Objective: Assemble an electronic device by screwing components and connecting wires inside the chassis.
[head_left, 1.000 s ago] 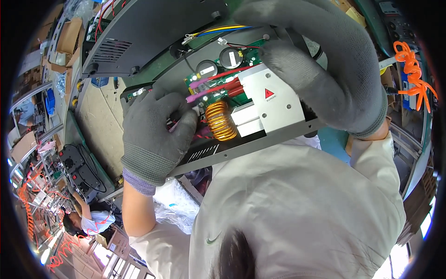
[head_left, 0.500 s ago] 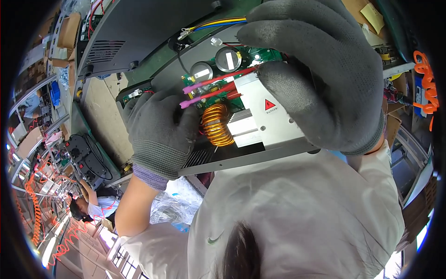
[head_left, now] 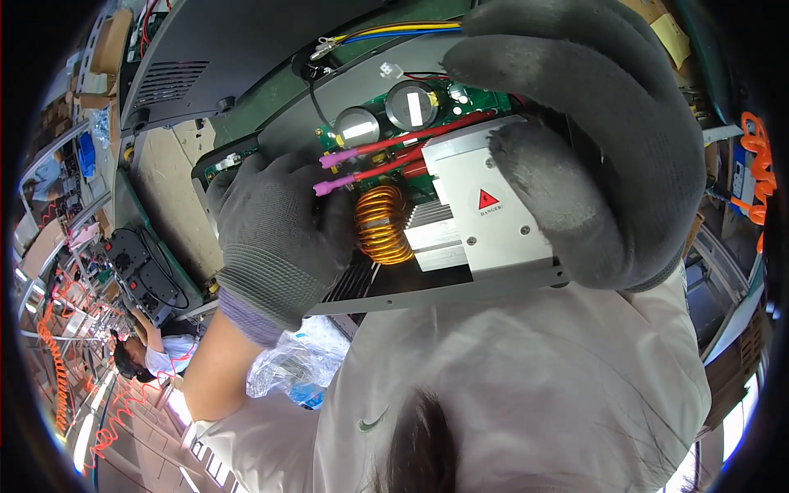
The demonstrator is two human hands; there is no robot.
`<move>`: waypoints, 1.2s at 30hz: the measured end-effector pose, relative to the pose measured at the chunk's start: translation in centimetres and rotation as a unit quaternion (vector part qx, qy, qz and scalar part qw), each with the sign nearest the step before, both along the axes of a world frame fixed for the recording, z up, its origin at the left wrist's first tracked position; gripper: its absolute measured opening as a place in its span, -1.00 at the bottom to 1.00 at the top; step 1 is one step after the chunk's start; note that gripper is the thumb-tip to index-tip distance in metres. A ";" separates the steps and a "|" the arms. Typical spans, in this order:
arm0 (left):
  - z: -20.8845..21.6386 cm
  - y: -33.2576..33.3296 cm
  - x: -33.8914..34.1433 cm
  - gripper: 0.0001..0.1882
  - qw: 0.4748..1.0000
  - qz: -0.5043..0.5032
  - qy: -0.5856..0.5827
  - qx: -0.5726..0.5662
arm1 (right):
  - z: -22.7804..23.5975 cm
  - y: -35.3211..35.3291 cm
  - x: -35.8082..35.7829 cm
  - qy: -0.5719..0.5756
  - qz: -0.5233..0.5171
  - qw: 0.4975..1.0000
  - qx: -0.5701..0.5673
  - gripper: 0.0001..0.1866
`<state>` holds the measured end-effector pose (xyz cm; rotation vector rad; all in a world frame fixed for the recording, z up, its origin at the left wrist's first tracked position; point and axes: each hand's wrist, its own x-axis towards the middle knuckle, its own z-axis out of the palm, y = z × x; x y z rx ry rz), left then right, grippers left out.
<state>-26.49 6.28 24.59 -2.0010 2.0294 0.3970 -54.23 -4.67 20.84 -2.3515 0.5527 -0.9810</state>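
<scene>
An open dark metal chassis (head_left: 427,297) is tilted up close to my body. Inside sit a green circuit board (head_left: 460,99), two round black capacitors (head_left: 410,105), a copper-wound coil (head_left: 383,226) and a silvery heat sink (head_left: 485,215) with a red warning triangle. Two red wires (head_left: 411,138) with purple-pink terminals stick out toward the left. My gloved left hand (head_left: 275,222) is closed round the chassis's left end, fingertips partly hidden. On the right end my gloved right hand (head_left: 608,148) grips the chassis, its thumb against the heat sink. Its other fingertips are near yellow and blue wires (head_left: 403,31).
A dark vented cover (head_left: 246,57) stands behind the chassis at upper left. Past my left hand are a wooden surface (head_left: 168,197) and a black device with a cable (head_left: 144,267). Clear plastic wrap (head_left: 300,361) lies below. Orange coiled hose (head_left: 756,168) hangs at right; a person (head_left: 156,349) is farther left.
My left hand has shifted slightly left and my right hand slightly right and down. The heat sink has moved a little right and down in view. Both hands keep hold of the chassis.
</scene>
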 end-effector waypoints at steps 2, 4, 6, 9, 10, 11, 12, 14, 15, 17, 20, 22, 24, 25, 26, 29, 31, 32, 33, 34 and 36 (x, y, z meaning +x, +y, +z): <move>0.6 -0.3 0.6 -0.75 0.997 -0.024 0.061 0.040 | 0.1 0.3 -0.2 -0.004 0.002 1.000 -0.005 -0.57; 0.6 -0.6 0.4 -0.74 0.997 -0.010 0.060 0.049 | -0.1 0.5 -0.9 -0.008 0.006 1.000 -0.009 -0.57; 0.4 -0.6 0.1 -0.73 0.997 0.008 0.058 0.056 | 0.3 0.4 1.0 -0.014 0.014 1.000 -0.016 -0.56; 0.1 -0.7 0.1 -0.75 0.998 0.016 0.042 0.041 | 0.3 0.0 2.2 -0.017 0.020 0.999 -0.026 -0.56; 0.0 -0.8 0.2 -0.75 0.998 0.015 0.047 0.048 | 0.4 -0.1 2.4 -0.017 0.021 0.999 -0.030 -0.56; 0.0 -0.6 0.4 -0.76 0.997 0.017 0.049 0.055 | 0.4 -0.2 2.5 -0.020 0.024 0.999 -0.034 -0.56; 0.0 -0.5 0.6 -0.76 0.997 0.022 0.047 0.054 | 0.3 -0.3 2.4 -0.023 0.027 0.999 -0.038 -0.56; -0.1 -0.3 0.9 -0.71 0.998 -0.010 0.048 0.031 | 0.2 -0.4 2.3 -0.026 0.029 0.998 -0.046 -0.56; 0.1 -0.5 0.8 -0.71 0.998 -0.009 0.049 0.031 | 0.2 -0.4 1.8 -0.027 0.028 0.998 -0.049 -0.56; 0.6 -1.1 0.4 -0.73 0.996 0.011 0.027 0.089 | 0.1 -0.6 1.9 -0.030 0.030 0.997 -0.057 -0.56; 0.3 -1.2 0.7 -0.74 0.996 -0.031 0.065 0.056 | 0.0 -1.0 2.0 -0.039 0.040 0.996 -0.072 -0.56; 0.2 -1.0 1.1 -0.75 0.996 -0.032 0.064 0.048 | 2.3 0.8 2.7 0.016 0.009 1.000 -0.007 -0.55; 0.1 -0.7 1.0 -0.75 0.996 -0.038 0.067 0.039 | 2.9 1.0 2.7 0.076 -0.027 0.995 0.055 -0.55; 0.1 -0.5 0.9 -0.75 0.998 -0.034 0.042 0.030 | 2.1 0.2 2.3 0.072 0.000 0.997 0.030 -0.54; 0.1 -0.5 0.8 -0.74 0.999 -0.032 0.018 0.021 | 1.8 -0.2 2.1 0.069 0.025 0.997 0.005 -0.53; 0.4 -1.3 0.6 -0.83 0.997 0.030 0.022 0.062 | 1.6 1.5 2.7 0.016 -0.038 0.999 0.018 -0.52; 1.0 -2.1 0.6 -0.82 0.993 0.038 0.028 0.104 | 0.3 0.3 1.8 0.021 -0.012 1.000 -0.010 -0.51; 1.2 -2.3 0.6 -0.81 0.987 0.047 0.030 0.149 | -0.1 -0.2 1.6 0.022 0.016 0.999 -0.035 -0.50; 0.9 -2.0 0.8 -0.81 0.987 0.047 0.029 0.149 | -0.2 -0.2 1.5 0.022 0.016 0.999 -0.035 -0.50; 0.4 -1.4 1.1 -0.78 0.994 0.016 0.040 0.099 | -0.1 -0.1 1.7 0.016 0.009 1.000 -0.017 -0.50; -0.1 -1.2 1.4 -0.74 0.997 -0.017 0.055 0.051 | 0.3 0.3 2.2 0.012 -0.001 1.000 0.003 -0.50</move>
